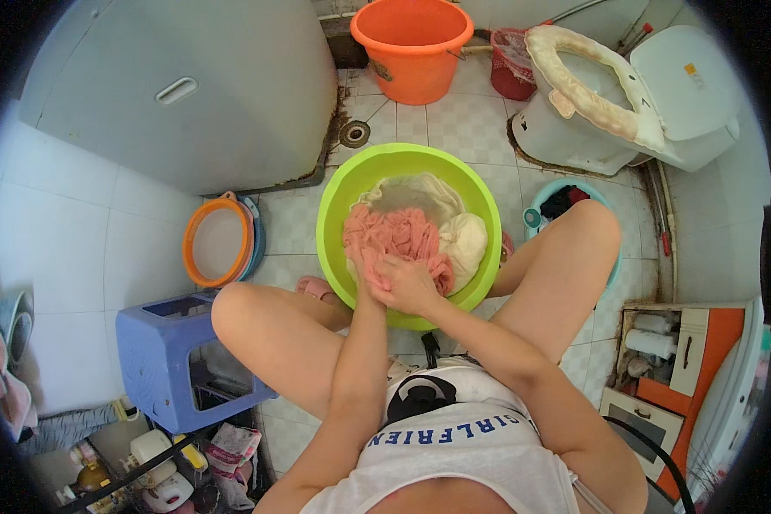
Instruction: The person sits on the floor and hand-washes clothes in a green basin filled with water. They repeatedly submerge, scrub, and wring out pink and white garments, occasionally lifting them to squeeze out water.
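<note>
Between my knees stands a lime-green basin [327, 231] with cloudy water [398, 197] in it. Bunched pink cloth [396, 231] lies in the basin, beside and partly over cream-coloured cloth [464, 244]. My right hand [403, 284] is closed on the pink cloth near the basin's front side. Close against it, my left hand [361, 270] also grips the pink cloth; its fingers are partly hidden by the fabric and the other hand.
An orange bucket [411, 77] and a red wastebasket [512, 64] stand behind, left of a toilet [574, 128]. Leaning orange-rimmed basins [195, 240] and a blue plastic stool [167, 355] are at left. A pale blue basin [612, 257] with dark cloth sits by my right knee.
</note>
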Demonstrator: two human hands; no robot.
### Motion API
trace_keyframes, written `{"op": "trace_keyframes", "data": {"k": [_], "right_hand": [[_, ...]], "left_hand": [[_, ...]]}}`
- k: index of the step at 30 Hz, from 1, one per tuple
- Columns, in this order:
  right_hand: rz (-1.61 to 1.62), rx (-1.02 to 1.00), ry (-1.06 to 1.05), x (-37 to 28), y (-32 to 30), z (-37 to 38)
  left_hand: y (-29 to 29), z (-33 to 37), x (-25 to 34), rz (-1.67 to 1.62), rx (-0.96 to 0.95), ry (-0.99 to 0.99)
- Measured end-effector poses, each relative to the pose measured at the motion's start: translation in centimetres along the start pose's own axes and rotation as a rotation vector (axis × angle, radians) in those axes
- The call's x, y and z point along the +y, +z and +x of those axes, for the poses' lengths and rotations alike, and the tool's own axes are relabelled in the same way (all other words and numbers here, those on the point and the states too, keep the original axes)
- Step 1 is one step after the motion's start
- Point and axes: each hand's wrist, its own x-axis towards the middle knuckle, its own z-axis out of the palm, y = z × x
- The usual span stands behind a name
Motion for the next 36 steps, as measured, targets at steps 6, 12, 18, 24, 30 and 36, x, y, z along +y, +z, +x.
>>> {"op": "trace_keyframes", "data": {"k": [6, 12, 18, 24, 30, 36], "right_hand": [[-0.074, 0.198, 0.452, 8.1, 0.6, 2.4], [-0.078, 0.150, 0.103, 2.5, 2.6, 0.6], [0.189, 0.271, 0.574, 11.6, -0.5, 2.4], [0.399, 0.316, -0.003, 2.3, 0.6, 2.0], [0.117, 0.288, 0.219, 3.4, 0.6, 2.6], [-0.031, 0.260, 0.156, 1.7, 0.3, 2.1]], "left_hand": [[-5.8, 5.0, -8.2, 0.074, 0.117, -0.061], [-6.6, 4.1, -8.0, -0.233, -0.649, 0.073], [-0.4, 2.9, -5.1, 0.033, 0.078, -0.253], [-8.9, 5.0, -3.8, -0.057, -0.242, -0.129], [-2.7, 3.0, -5.5, -0.002, 0.027, -0.288], [-3.1, 2.5, -5.5, 0.023, -0.007, -0.360]]}}
